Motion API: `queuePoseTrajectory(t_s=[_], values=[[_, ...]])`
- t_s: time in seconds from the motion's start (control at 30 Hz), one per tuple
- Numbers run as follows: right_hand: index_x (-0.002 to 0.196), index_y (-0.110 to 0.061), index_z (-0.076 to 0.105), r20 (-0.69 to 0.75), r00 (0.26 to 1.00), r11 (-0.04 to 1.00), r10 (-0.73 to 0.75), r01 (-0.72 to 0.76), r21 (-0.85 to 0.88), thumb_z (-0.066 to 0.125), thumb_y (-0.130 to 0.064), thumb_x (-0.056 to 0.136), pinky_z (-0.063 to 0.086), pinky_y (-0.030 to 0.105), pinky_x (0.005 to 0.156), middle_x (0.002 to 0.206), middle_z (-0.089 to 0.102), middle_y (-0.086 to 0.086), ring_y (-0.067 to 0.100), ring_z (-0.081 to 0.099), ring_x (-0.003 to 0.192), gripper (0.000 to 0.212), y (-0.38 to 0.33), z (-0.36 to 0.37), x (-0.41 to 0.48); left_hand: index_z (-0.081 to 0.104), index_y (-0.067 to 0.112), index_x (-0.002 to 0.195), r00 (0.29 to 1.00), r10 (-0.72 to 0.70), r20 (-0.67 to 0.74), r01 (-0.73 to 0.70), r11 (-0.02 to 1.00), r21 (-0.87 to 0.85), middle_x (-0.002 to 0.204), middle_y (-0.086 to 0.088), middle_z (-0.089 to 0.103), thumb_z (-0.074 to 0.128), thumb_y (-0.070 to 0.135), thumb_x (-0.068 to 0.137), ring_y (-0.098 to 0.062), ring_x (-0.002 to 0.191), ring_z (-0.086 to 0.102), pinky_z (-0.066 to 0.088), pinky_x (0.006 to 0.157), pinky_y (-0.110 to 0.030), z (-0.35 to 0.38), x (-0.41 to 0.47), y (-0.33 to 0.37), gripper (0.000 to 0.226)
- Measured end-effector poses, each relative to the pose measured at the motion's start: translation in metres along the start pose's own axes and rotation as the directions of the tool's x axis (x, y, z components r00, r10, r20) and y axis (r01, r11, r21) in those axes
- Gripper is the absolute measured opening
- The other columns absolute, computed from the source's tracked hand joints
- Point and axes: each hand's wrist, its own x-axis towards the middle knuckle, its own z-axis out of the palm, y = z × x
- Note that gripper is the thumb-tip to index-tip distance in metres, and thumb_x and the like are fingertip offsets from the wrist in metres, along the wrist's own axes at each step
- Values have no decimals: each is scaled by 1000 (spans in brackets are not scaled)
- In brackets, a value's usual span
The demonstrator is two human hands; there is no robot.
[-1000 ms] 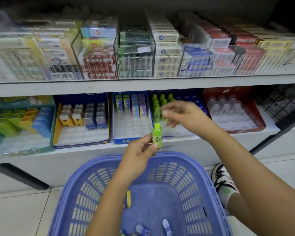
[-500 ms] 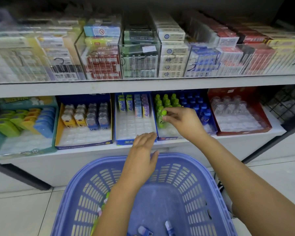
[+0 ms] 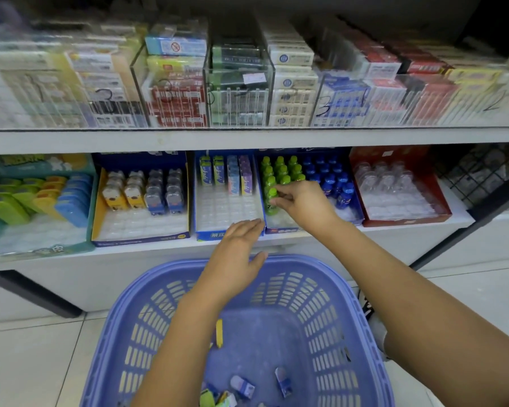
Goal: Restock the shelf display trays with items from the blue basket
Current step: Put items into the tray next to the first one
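Observation:
My right hand (image 3: 301, 202) pinches a small green bottle (image 3: 271, 198) at the front of the green row in the blue display tray (image 3: 282, 230) on the lower shelf. Blue bottles (image 3: 335, 183) fill that tray's right side. My left hand (image 3: 235, 254) hovers with straight fingers and holds nothing, between the shelf edge and the blue basket (image 3: 165, 289). The basket sits on the floor below me, with a yellow pack (image 3: 219, 333) and several small packs (image 3: 243, 387) on its bottom.
Left of the bottle tray stands a tray of flat packs (image 3: 227, 174) with bare slots in front, then a yellow-edged tray (image 3: 141, 195) and a teal tray (image 3: 36, 201). A red tray (image 3: 400, 189) is at the right. Boxed goods fill the upper shelf (image 3: 247, 136).
My right hand took the green bottle from my left hand and carried it into the bottle tray. My left hand opened and stays over the basket rim.

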Motion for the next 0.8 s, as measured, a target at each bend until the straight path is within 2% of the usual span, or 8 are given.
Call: queuePoseTrajectory(t_s=[0.13, 0.23, 0.3, 0.37, 0.43, 0.53, 0.67, 0.8], values=[[125, -7, 58, 41, 997, 998, 58, -58, 15, 67, -21, 86, 45, 28, 92, 110, 67, 14, 25, 62, 103, 43, -10, -12, -8, 48, 15, 137, 993, -22, -112, 9, 993, -118, 142, 1, 47, 54, 22, 94, -12, 134, 37, 22, 108, -16, -8, -10, 10, 44], [104, -7, 59, -164, 986, 998, 12, -2, 64, 70, -19, 82, 47, 24, 74, 84, 65, 6, 15, 61, 74, 27, -20, -7, -35, 69, 15, 102, 963, -78, -256, 18, 973, -228, 102, 0, 68, 57, 20, 92, -13, 94, 61, 45, 86, -22, -3, -27, 6, 16], [85, -14, 59, -148, 988, 989, -33, 54, 136, 71, -19, 80, 40, 17, 60, 69, 60, -2, 3, 52, 59, 14, -24, 9, -62, 69, 14, 89, 975, -175, -137, 141, 965, -223, 86, -3, 71, 58, 20, 90, -18, 81, 64, 48, 74, -27, 9, -38, -8, 13], [81, -16, 62, 133, 991, 996, -35, 24, 83, 72, -22, 79, 42, 22, 63, 71, 61, -3, 7, 55, 61, 12, -20, 37, -86, 70, 9, 89, 958, -274, 80, 282, 951, -123, 88, -10, 72, 58, 16, 89, -24, 86, 66, 45, 72, -28, 28, -50, -28, 13], [93, -17, 65, 442, 895, 995, 57, -14, -98, 71, -24, 78, 45, 26, 76, 90, 67, 1, 17, 62, 85, 17, -6, 71, -106, 70, 8, 96, 901, -333, 276, 353, 935, -25, 98, -12, 72, 55, 10, 87, -25, 96, 66, 46, 77, -28, 53, -69, -48, 18], [114, -14, 60, 653, 703, 945, 281, -82, -318, 71, -25, 80, 43, 25, 84, 116, 63, 8, 23, 57, 109, 37, 25, 120, -133, 68, 11, 110, 802, -359, 477, 379, 924, 58, 115, -7, 67, 54, 7, 86, -21, 110, 61, 42, 89, -24, 93, -100, -71, 28], [118, -8, 60, 678, 523, 851, 517, -227, -474, 65, -22, 82, 46, 32, 90, 122, 61, 13, 29, 58, 112, 39, 59, 168, -158, 58, 12, 125, 687, -356, 634, 345, 927, 148, 130, -8, 57, 61, 19, 88, -23, 120, 53, 41, 98, -30, 132, -117, -88, 38], [136, -3, 45, 730, 263, 776, 631, -211, -594, 50, -29, 95, 35, 33, 105, 142, 44, 16, 29, 43, 130, 48, 71, 200, -174, 54, 12, 126, 676, -381, 630, 274, 924, 265, 129, -12, 53, 62, 18, 85, -28, 118, 51, 40, 99, -34, 155, -125, -90, 42]])
